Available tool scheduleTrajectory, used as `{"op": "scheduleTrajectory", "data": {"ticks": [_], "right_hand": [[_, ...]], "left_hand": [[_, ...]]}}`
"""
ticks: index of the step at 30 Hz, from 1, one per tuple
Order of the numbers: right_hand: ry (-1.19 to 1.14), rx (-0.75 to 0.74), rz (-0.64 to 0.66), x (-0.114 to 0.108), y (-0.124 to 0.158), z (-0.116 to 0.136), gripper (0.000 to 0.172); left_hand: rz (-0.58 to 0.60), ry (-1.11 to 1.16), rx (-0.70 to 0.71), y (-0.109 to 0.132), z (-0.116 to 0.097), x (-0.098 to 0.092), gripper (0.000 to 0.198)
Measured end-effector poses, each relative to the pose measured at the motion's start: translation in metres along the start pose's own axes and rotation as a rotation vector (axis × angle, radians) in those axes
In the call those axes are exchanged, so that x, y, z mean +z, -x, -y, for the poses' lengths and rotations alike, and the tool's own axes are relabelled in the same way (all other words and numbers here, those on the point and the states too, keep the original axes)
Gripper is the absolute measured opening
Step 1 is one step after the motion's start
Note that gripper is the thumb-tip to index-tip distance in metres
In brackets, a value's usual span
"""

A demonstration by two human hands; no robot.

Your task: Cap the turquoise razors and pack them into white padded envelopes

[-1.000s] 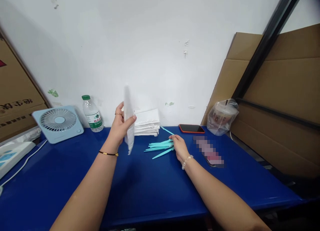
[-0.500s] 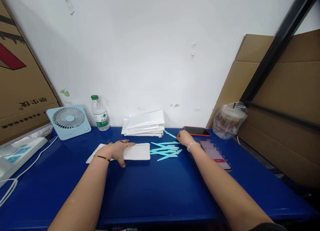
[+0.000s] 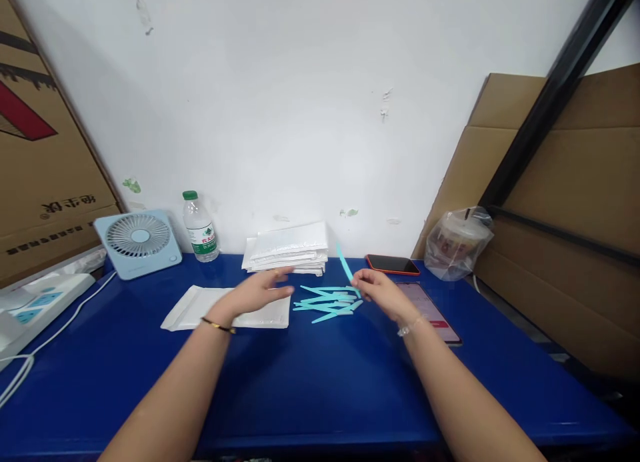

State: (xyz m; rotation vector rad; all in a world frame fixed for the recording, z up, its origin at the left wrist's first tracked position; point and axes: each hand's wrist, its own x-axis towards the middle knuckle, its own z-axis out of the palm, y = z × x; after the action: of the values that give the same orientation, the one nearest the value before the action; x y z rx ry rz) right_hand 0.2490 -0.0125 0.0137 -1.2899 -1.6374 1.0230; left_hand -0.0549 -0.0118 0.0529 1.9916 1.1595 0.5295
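Note:
My right hand [image 3: 373,287] pinches a slim turquoise stick [image 3: 344,262], raised and tilted with its far end up. Just left of and below it on the table, several more turquoise sticks [image 3: 327,303] lie in a loose, crisscrossed pile. A white padded envelope [image 3: 265,314] lies flat to the left of that pile. Above this envelope is my left hand [image 3: 260,292], with thumb and fingers apart and nothing in them. Behind, against the wall, rests a stack of white padded envelopes [image 3: 290,245].
On the blue table [image 3: 320,389] are a fan [image 3: 140,242], a water bottle [image 3: 201,229] and a power strip [image 3: 45,305] at left. Two phones, one dark [image 3: 393,264] and one lit [image 3: 430,312], lie right, near a bagged cup [image 3: 457,242]. Cardboard [image 3: 575,249] stands at right.
My right hand has lifted the turquoise stick off the table and tilted it upward. My left hand has come off the envelope and moved right; the envelope has shifted slightly left.

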Motion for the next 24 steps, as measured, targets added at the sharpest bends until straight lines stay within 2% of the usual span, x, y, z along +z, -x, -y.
{"op": "scheduleTrajectory", "data": {"ticks": [3, 5, 6, 8, 9, 11, 13, 15, 20, 22, 24], "right_hand": [[-0.241, 0.006, 0.087, 0.035, 0.008, 0.008, 0.031], [-0.28, -0.014, 0.123, 0.048, 0.011, 0.012, 0.032], [-0.29, -0.025, 0.117, 0.051, 0.012, 0.013, 0.032], [-0.326, -0.05, 0.049, 0.049, 0.012, 0.016, 0.03], [-0.359, -0.067, 0.002, 0.046, 0.011, 0.017, 0.03], [-0.442, -0.105, -0.055, 0.04, 0.011, 0.019, 0.032], [-0.505, -0.116, -0.035, 0.038, 0.011, 0.02, 0.032], [-0.515, -0.113, -0.014, 0.039, 0.012, 0.019, 0.027], [-0.501, -0.12, -0.081, 0.034, 0.008, 0.01, 0.023], [-0.489, -0.121, -0.131, 0.024, 0.005, 0.006, 0.024], [-0.416, -0.101, -0.118, 0.014, 0.004, 0.004, 0.028]], "left_hand": [[-0.041, 0.54, 0.056, -0.03, -0.027, 0.055, 0.057], [-0.103, 0.739, 0.093, -0.045, -0.031, 0.078, 0.048], [-0.143, 0.794, 0.084, -0.049, -0.03, 0.084, 0.045], [-0.163, 0.802, 0.051, -0.049, -0.025, 0.085, 0.039], [-0.133, 0.764, 0.034, -0.046, -0.022, 0.083, 0.038], [-0.003, 0.652, 0.01, -0.037, -0.019, 0.079, 0.039], [0.122, 0.555, -0.008, -0.028, -0.019, 0.077, 0.041], [0.184, 0.503, -0.034, -0.023, -0.022, 0.078, 0.043], [0.202, 0.427, -0.05, -0.021, -0.027, 0.077, 0.046], [0.198, 0.324, -0.022, -0.021, -0.026, 0.074, 0.047], [0.193, 0.178, 0.025, -0.02, -0.025, 0.073, 0.047]]}}
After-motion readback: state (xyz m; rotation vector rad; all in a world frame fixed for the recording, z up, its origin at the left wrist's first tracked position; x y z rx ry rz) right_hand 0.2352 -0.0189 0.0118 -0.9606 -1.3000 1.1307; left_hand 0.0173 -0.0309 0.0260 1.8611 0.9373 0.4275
